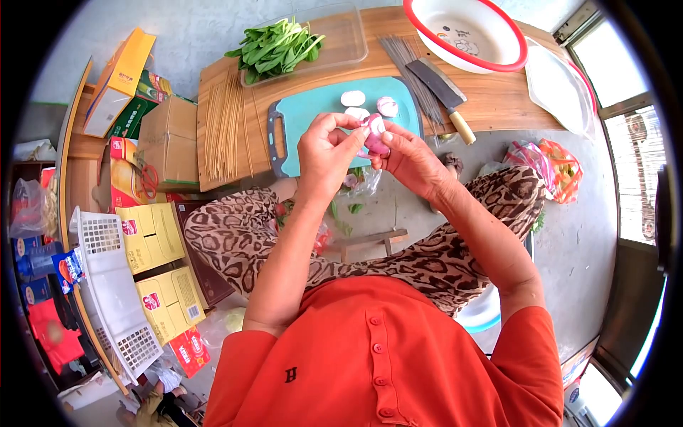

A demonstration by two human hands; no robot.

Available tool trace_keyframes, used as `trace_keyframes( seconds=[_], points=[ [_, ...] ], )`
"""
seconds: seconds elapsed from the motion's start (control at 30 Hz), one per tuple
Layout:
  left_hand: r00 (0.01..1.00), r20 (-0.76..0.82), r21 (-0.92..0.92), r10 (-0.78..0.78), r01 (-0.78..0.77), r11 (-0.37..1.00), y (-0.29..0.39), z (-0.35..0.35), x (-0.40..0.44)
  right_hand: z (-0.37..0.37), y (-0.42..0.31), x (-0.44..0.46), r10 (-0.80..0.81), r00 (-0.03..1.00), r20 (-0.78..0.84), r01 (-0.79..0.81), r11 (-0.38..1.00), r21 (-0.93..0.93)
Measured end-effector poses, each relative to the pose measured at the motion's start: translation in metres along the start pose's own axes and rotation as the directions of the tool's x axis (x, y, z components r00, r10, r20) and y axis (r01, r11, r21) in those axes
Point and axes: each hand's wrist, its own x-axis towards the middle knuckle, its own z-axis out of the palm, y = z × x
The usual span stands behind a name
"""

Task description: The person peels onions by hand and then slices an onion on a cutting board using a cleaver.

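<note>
A small red onion (376, 134), purple with a white patch, is held up between my two hands above the near edge of the teal cutting board (306, 114). My left hand (326, 148) pinches at its left side with thumb and fingers. My right hand (411, 158) grips the onion from the right. Just beyond my fingers, pale onion pieces (352, 98) lie on the board, and a pinkish-white onion piece (387, 107) sits to their right.
A cleaver (441, 89) rests right of the board, across thin metal skewers (405, 64). Wooden skewers (224, 128) lie at left. Behind are leafy greens (281, 48) in a clear tray (345, 43) and a red-rimmed basin (491, 65). Cardboard boxes (169, 139) stand at left.
</note>
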Motion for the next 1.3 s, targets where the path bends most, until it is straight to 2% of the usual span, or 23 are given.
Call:
trace_keyframes(
  seconds=[0.07, 0.23, 0.33, 0.5, 0.6, 0.67, 0.8, 0.87, 1.0, 1.1, 1.2, 1.27, 1.3],
  points=[
    [0.999, -0.015, 0.059, 0.033, -0.032, 0.998, 0.0, 0.0, 0.001, 0.0, 0.001, 0.0, -0.005, 0.999, 0.039, 0.006, 1.0, -0.02],
    [0.993, -0.067, -0.035, -0.094, 0.092, 0.995, 0.004, -0.006, 0.001, -0.01, 0.004, 0.001, 0.061, 0.991, 0.123, -0.073, 0.993, 0.097],
    [0.991, -0.105, -0.114, -0.086, 0.074, 0.991, 0.003, -0.008, 0.004, -0.007, 0.0, 0.002, 0.067, 0.991, 0.12, -0.089, 0.979, 0.186],
    [0.995, -0.06, -0.006, -0.078, 0.078, 0.997, 0.001, -0.007, -0.001, -0.008, -0.001, 0.003, 0.054, 0.994, 0.099, -0.083, 0.945, 0.315],
    [0.999, -0.035, 0.095, 0.009, -0.006, 0.996, 0.003, 0.006, -0.006, -0.009, 0.002, 0.003, 0.027, 0.997, 0.075, -0.049, 0.948, 0.315],
    [0.961, -0.026, 0.349, 0.274, -0.248, 0.904, 0.006, 0.012, -0.006, -0.009, 0.003, 0.003, 0.036, 0.999, 0.0, -0.034, 0.961, 0.273],
    [0.978, -0.016, 0.334, 0.207, -0.19, 0.923, 0.009, 0.016, -0.006, -0.005, 0.003, 0.004, 0.006, 0.999, -0.034, 0.002, 0.977, 0.215],
    [0.986, -0.007, 0.3, 0.165, -0.155, 0.941, 0.011, 0.015, -0.006, -0.008, 0.003, 0.003, -0.018, 1.0, -0.009, 0.019, 0.994, 0.111],
    [0.999, 0.007, 0.236, 0.052, -0.052, 0.97, 0.021, 0.013, -0.006, -0.009, 0.003, 0.001, -0.024, 1.0, -0.001, 0.024, 0.994, 0.106],
    [1.0, 0.022, 0.157, 0.001, -0.004, 0.988, 0.022, 0.011, -0.005, -0.01, 0.003, 0.0, -0.016, 1.0, 0.013, 0.014, 0.993, 0.116],
    [1.0, 0.022, 0.151, -0.013, 0.009, 0.988, 0.012, 0.006, -0.003, -0.009, 0.002, 0.001, -0.011, 1.0, 0.017, 0.009, 0.99, 0.144],
    [1.0, 0.019, 0.131, -0.017, 0.014, 0.991, 0.008, 0.002, -0.002, -0.014, 0.004, 0.002, 0.001, 0.993, 0.116, -0.017, 0.991, 0.133],
    [1.0, 0.017, 0.111, -0.022, 0.02, 0.994, 0.007, 0.002, -0.002, -0.011, 0.003, 0.002, 0.001, 0.993, 0.116, -0.017, 0.991, 0.133]
  ],
)
